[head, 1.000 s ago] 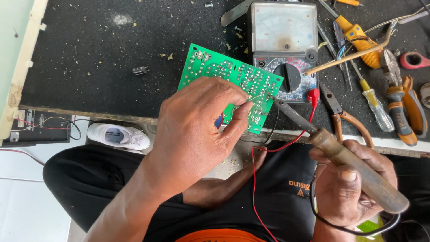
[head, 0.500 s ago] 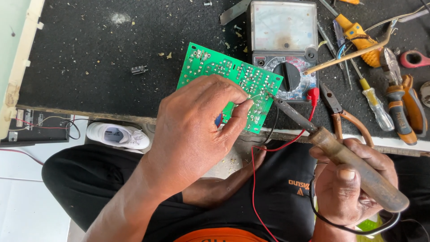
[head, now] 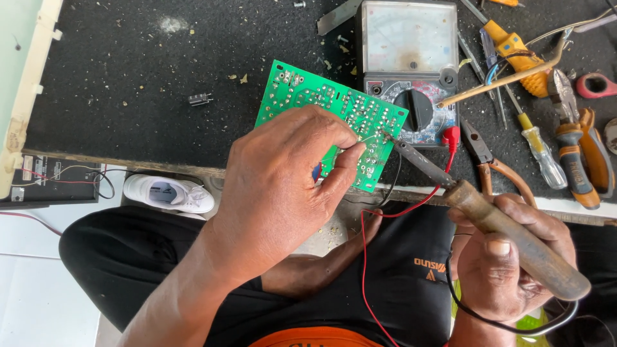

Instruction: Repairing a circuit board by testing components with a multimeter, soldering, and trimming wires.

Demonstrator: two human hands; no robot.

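Your left hand (head: 283, 186) pinches a thin solder wire (head: 357, 142) against the green circuit board (head: 334, 115) at the dark bench (head: 128, 83) edge, your right hand (head: 508, 257) clenched on the wooden-handled soldering iron (head: 501, 225), tip touching the board, joint seemingly unfinished

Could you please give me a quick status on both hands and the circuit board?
Left hand pinching thin solder wire at the green circuit board. Right hand gripping soldering iron, tip on the board. Multimeter and red lead close behind.

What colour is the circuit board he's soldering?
Green, with silver solder joints; circuit board seen in the head view.
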